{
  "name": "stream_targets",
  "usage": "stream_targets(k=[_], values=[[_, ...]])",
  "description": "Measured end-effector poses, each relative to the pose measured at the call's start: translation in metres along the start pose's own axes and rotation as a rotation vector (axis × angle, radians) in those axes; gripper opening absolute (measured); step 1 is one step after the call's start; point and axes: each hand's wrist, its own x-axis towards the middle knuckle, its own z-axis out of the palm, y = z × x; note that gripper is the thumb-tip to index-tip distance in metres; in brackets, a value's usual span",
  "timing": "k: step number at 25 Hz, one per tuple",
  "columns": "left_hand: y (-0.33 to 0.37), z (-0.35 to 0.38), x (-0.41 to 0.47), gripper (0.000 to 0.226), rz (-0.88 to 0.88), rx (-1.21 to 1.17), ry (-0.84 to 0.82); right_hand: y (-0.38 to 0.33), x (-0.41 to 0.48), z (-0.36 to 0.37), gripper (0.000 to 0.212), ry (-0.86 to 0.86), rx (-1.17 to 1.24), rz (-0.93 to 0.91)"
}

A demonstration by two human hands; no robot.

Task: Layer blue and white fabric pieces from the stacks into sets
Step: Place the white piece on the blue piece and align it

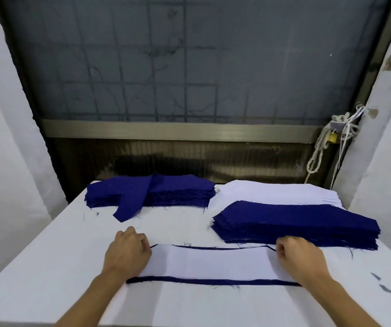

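Observation:
A white fabric piece (pixel 213 263) lies flat in front of me on top of a blue piece whose edges (pixel 213 281) show along its near and far sides. My left hand (pixel 128 251) pinches the set's far left corner. My right hand (pixel 298 258) pinches its far right corner. A blue stack (pixel 171 192) sits at the back left, with one loose blue piece (pixel 133 201) draped over its front. A second blue stack (pixel 296 223) lies at the right. The white stack (pixel 272 192) is behind it.
The white table (pixel 48 267) fills the lower view. A dark window with a metal sill (pixel 178 131) stands behind it. A rope and padlock (pixel 331 138) hang at the back right. Small blue scraps (pixel 381 283) lie near the right edge.

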Motion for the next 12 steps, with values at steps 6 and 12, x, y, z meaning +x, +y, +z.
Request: stream_targets(k=[6, 12], values=[[-0.002, -0.033, 0.082, 0.043, -0.014, -0.011, 0.207, -0.036, 0.021, -0.015, 0.018, 0.021, 0.117, -0.063], [-0.018, -0.035, 0.164, 0.071, -0.159, -0.186, 0.061, -0.069, 0.049, -0.026, 0.013, -0.028, 0.183, -0.143]])
